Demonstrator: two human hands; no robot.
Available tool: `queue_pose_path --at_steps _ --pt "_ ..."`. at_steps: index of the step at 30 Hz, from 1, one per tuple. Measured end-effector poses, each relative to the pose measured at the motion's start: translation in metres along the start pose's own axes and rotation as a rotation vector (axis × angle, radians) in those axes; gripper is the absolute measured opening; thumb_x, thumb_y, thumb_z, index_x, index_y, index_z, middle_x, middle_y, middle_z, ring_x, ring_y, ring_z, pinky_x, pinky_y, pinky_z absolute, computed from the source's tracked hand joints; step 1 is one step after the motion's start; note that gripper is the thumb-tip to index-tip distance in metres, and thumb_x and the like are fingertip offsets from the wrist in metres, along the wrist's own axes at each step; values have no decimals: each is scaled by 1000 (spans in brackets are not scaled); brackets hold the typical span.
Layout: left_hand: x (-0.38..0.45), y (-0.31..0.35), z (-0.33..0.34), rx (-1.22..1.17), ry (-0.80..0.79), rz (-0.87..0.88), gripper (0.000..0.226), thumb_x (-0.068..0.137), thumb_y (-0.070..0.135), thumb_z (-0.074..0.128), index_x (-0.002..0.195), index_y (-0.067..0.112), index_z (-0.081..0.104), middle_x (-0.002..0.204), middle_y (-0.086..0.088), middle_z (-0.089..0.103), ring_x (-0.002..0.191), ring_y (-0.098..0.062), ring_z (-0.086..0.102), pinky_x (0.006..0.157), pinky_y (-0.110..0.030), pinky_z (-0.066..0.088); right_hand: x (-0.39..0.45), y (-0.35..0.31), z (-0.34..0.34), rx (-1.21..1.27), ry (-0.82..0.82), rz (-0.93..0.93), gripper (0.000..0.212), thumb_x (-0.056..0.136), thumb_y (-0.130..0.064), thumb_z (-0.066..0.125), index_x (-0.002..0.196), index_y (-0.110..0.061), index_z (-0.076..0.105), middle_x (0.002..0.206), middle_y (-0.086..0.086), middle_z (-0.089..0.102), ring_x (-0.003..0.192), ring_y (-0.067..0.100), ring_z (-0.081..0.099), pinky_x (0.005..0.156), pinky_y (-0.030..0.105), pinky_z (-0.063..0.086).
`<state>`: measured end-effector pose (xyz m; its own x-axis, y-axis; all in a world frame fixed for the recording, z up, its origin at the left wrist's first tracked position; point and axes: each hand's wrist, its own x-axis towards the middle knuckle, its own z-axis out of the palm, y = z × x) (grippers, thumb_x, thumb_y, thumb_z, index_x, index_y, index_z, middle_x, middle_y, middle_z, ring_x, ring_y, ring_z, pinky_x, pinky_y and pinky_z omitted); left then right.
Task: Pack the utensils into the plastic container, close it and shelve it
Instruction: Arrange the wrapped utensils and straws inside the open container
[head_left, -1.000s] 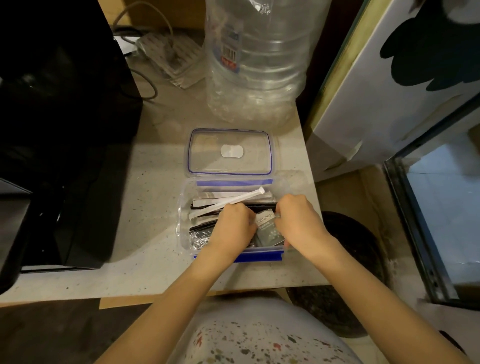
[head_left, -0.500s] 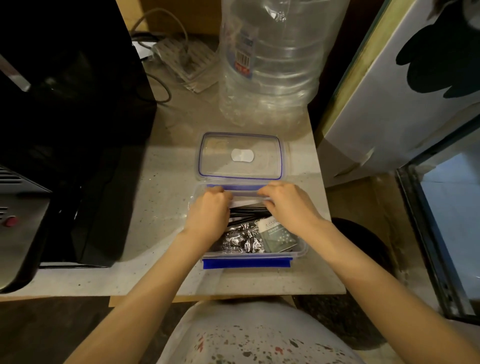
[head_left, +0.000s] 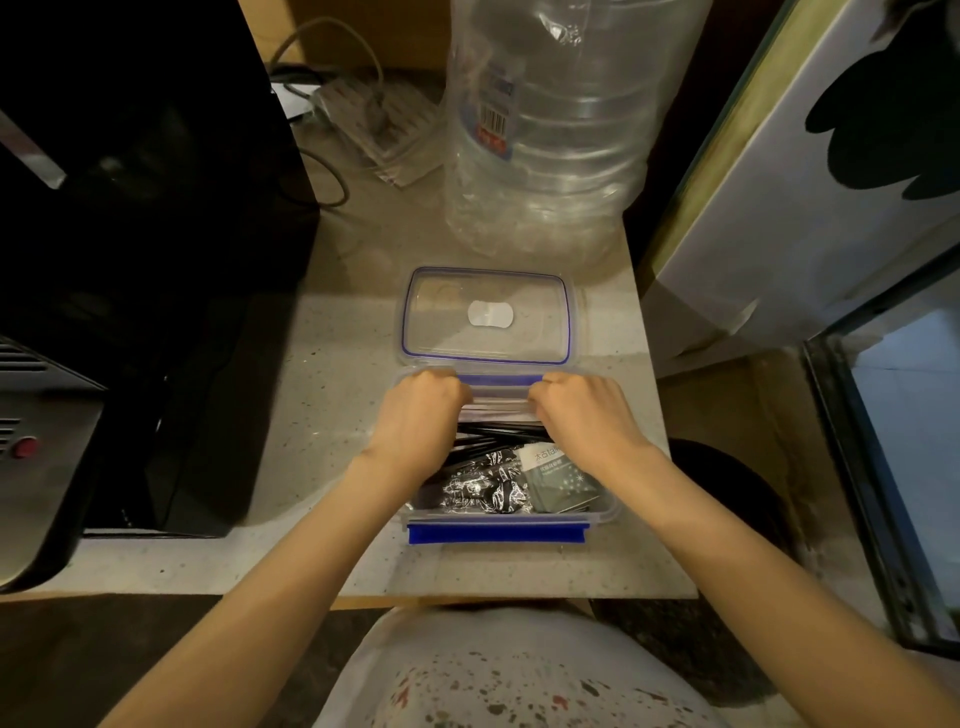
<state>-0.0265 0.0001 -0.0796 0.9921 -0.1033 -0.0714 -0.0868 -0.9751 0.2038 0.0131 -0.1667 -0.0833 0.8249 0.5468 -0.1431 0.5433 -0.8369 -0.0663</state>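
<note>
The clear plastic container (head_left: 511, 517) sits open near the counter's front edge, with a blue clip along its front. Inside lie black utensils (head_left: 483, 434), foil-wrapped items (head_left: 478, 491) and a grey packet (head_left: 558, 475). White wrapped utensils (head_left: 496, 413) lie along its far side. The clear lid (head_left: 488, 291) with a blue seal lies flat just behind it. My left hand (head_left: 415, 421) and my right hand (head_left: 584, 415) are at the container's far rim, fingers curled down onto the white wrapped utensils. The fingertips are hidden.
A large clear water bottle (head_left: 550, 130) stands behind the lid. A black appliance (head_left: 130, 260) fills the left of the counter (head_left: 332, 374), with a power strip and cables (head_left: 374, 119) at the back. A white cabinet (head_left: 810, 208) stands right; a dark bin (head_left: 727, 499) sits below.
Both hands moved from the front half of the container to its far rim, uncovering the foil items and grey packet. They have stayed there for the last half second.
</note>
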Motion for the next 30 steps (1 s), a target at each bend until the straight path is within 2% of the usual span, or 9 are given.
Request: queue_pose_path --at_steps 4,7,12,15,19,21,24,28,30 --pt "6 4 0 29 12 26 27 81 -6 52 98 10 67 96 -11 70 84 -36 65 62 -35 45 -1 0 0 12 10 16 20 85 0 56 98 -10 68 89 6 68 73 25 65 64 33 52" --pt "6 10 4 93 -73 29 24 85 0 48 101 11 63 105 -9 67 93 -35 63 69 -36 47 -3 2 -2 76 20 1 19 91 -10 51 101 -11 68 94 5 69 79 24 65 70 33 54" --pt "7 9 13 72 -88 23 23 87 3 47 97 10 66 105 -7 66 94 -29 64 67 -34 45 -11 1 -12 186 -146 -54 30 92 -31 54 111 -10 64 107 5 64 90 20 63 79 34 55" --pt "3 8 13 -25 -33 37 27 88 8 47 101 10 70 112 -6 66 98 -27 63 75 -36 52 -12 3 -9 106 -185 -77 25 91 -25 56 107 -8 63 103 7 63 86 20 62 70 28 51" --pt "-3 5 15 -45 -63 142 24 88 17 53 105 11 70 113 -7 64 107 -26 55 78 -37 51 -11 1 -10 20 -171 -105 21 93 -21 53 105 -7 65 100 8 64 84 22 63 66 28 46" --pt "-5 5 14 -23 -32 179 17 83 18 64 95 10 73 101 -8 67 98 -27 59 69 -36 53 -11 1 -11 -6 -157 -121 20 93 -19 53 104 -7 65 100 8 65 85 22 63 68 30 49" --pt "-5 5 12 4 28 185 11 62 13 81 71 12 76 75 -7 71 71 -28 67 49 -29 51 -9 3 -12 -32 -139 -122 20 93 -15 50 103 -8 66 99 7 63 84 23 63 69 32 50" --pt "-6 7 12 -23 -11 108 19 87 22 58 98 11 69 100 -8 70 98 -29 63 74 -36 51 -6 5 -16 -47 -119 -146 21 94 -16 49 103 -8 65 101 7 62 88 26 62 71 36 51" --pt "-8 6 13 8 -25 124 22 90 24 54 99 12 69 100 -8 71 101 -28 62 77 -36 51 -5 6 -18 -36 -103 -174 22 94 -19 50 105 -9 66 100 7 63 89 24 62 71 34 49"
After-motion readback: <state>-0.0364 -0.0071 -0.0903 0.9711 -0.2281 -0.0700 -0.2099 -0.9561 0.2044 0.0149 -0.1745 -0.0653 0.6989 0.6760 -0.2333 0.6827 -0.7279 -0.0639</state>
